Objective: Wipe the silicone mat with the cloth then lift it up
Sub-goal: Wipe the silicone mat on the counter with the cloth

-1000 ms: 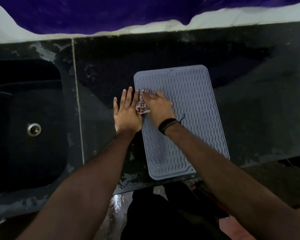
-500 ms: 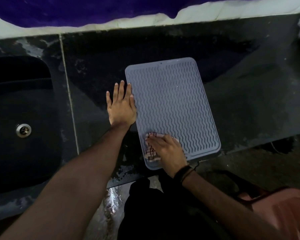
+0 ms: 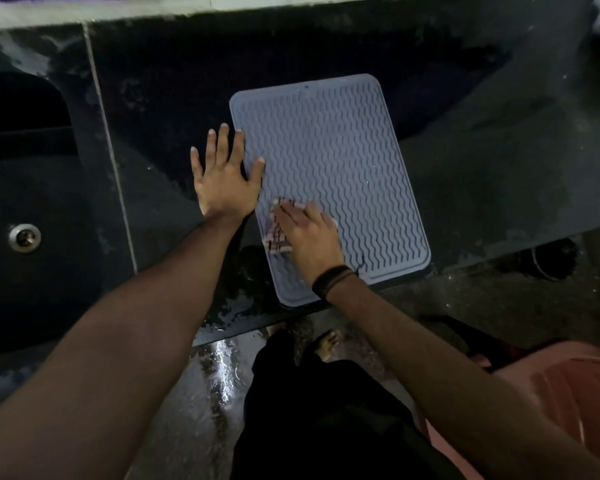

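A grey silicone mat with wavy ridges lies flat on the dark countertop, its near end at the counter's front edge. My left hand lies flat with spread fingers at the mat's left edge, thumb and forefinger on the mat. My right hand presses a small checked cloth onto the near-left part of the mat, fingers laid over it. Most of the cloth is hidden under that hand.
A dark sink with a metal drain sits to the left. The wet floor and a bare foot show below the counter edge. A pink plastic object stands at lower right.
My right hand slid the cloth from the mat's left-middle down to its near end, then back up towards the middle. My left hand stayed flat at the mat's left edge.
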Demonstrator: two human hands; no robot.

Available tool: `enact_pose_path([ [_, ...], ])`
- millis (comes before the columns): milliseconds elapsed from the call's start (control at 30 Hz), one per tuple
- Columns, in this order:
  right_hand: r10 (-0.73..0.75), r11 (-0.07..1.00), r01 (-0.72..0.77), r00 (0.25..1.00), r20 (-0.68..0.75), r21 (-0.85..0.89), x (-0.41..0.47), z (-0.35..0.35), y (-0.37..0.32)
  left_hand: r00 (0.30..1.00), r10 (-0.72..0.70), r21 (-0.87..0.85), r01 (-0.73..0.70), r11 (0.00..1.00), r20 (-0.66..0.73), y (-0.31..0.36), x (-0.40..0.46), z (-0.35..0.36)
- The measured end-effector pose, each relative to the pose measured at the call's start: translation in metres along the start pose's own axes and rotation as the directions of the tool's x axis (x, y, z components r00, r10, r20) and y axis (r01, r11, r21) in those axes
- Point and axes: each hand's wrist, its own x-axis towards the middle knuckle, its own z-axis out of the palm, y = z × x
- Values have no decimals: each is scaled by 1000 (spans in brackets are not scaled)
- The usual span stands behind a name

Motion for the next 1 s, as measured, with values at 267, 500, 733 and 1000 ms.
enact_pose_path([
  [267,-46,999,44,996,72,26,-113,4,5,1000,-8,16,8,1000,0,-1,0,2],
  [500,37,990,-41,999,32,134,-81,-24,3,1000,-2,37,2,999,12,-1,-1,-1],
  [733,-3,1000,2,990,138,7,-39,3,-24,999,-32,47,31,998,23,3,-1,-5],
  [1000,-123,992,114,978,169,60,-125,2,-8,999,-37,43,36,998,28,5,-3,-7],
])
